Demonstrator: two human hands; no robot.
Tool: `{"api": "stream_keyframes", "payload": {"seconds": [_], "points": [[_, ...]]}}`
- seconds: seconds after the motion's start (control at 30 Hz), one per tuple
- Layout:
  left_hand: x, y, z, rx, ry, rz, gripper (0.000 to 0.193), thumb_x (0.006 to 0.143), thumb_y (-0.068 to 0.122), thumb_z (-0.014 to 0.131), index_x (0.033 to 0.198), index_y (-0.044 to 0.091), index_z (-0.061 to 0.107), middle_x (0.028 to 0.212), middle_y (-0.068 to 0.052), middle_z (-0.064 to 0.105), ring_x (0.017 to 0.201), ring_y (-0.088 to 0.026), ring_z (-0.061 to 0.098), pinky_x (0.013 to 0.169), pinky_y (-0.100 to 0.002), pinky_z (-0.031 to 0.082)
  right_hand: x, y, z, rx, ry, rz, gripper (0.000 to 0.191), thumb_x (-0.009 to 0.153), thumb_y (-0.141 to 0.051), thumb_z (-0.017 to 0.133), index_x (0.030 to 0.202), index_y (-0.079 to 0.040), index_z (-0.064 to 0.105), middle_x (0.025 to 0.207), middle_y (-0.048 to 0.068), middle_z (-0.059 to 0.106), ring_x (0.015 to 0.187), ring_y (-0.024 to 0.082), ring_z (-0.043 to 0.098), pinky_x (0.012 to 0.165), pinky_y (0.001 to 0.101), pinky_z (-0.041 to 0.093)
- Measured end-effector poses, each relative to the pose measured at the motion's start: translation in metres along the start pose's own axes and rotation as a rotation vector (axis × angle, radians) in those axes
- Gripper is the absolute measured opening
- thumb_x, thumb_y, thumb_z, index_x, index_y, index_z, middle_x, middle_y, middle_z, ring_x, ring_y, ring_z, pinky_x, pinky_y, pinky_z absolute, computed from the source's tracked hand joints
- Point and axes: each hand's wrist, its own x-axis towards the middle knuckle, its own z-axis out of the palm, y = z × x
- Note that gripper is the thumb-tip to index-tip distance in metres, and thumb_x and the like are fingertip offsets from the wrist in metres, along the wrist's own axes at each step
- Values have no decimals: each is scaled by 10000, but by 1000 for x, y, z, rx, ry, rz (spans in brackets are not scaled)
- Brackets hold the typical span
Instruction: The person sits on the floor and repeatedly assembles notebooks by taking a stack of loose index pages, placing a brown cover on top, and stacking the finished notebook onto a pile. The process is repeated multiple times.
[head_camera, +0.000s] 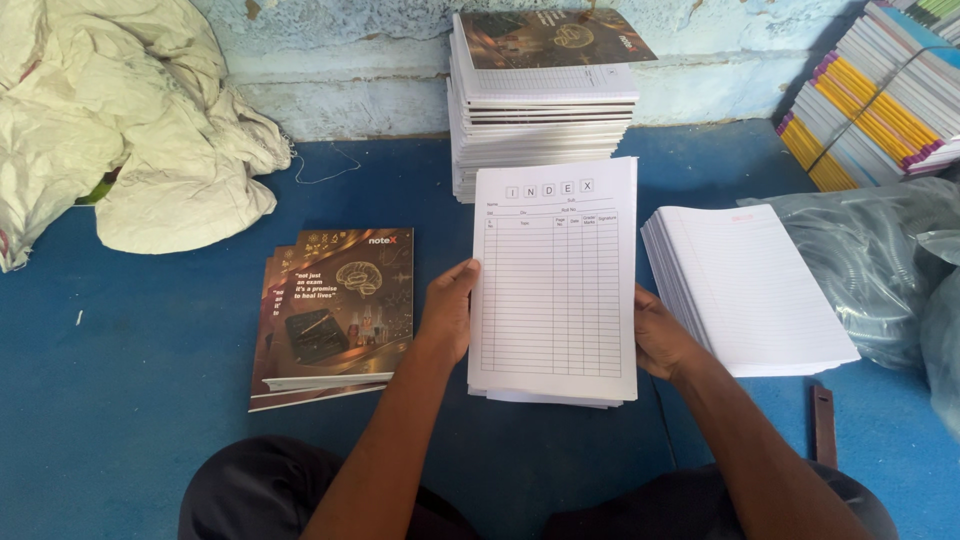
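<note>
- My left hand (447, 312) and right hand (662, 340) clamp the long edges of the unbound page block (555, 285), centre frame, its lower end resting on the blue floor (150, 400).
- Judgement: light, floppy, sheets slip; keep squeezing mid-edges.
- Covered notebooks (335, 315) left; ruled stack (750, 290) right.

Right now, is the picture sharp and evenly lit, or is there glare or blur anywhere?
Head view: soft, even daylight, no harsh glare; the white page stack between the left hand and right hand is bright but its ruled lines stay crisp; only faint shadows fall on the blue floor; edges bend slightly.
</note>
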Motion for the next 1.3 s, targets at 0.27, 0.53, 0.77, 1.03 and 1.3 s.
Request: {"api": "stream_keyframes", "payload": {"seconds": [0.27,0.53,0.77,1.03,1.3], "points": [[-2,3,3,-1,0,3,436,1018,229,517,1334,-64,577,1191,-222,691,1094,-258,695,961,-357,576,-2,-1,0,21,2,-8,524,935,-165,549,1453,-218,493,1221,155,690,1101,247,703,893,456,639],[0,1,1,-12,-2,8,442,1016,231,524,1337,-67,579,1184,-219,692,1096,-253,692,966,-352,570,-1,-1,1,-10,20,13,495,945,-192,548,1438,-191,503,1207,163,693,1091,250,706,877,460,642],[4,-5,-3,-23,-63,44,426,1013,220,544,1307,-85,595,1139,-211,700,1059,-247,691,942,-352,569,2,2,-3,18,-24,-26,521,941,-161,561,1457,-157,484,1222,183,688,1073,250,718,848,424,657],[2,4,-6,80,-129,16,425,948,199,630,1258,-90,611,1135,-242,702,1048,-284,702,934,-396,581,-4,-2,2,-8,-26,-8,530,942,-132,556,1466,-154,480,1224,184,696,1055,254,720,831,423,651],[-1,11,-5,112,-188,-76,472,848,165,742,1213,-104,610,1155,-297,698,1073,-349,713,945,-443,586,2,4,3,27,-62,2,507,941,-105,532,1446,-150,507,1242,169,696,1058,231,721,840,407,650]]}}
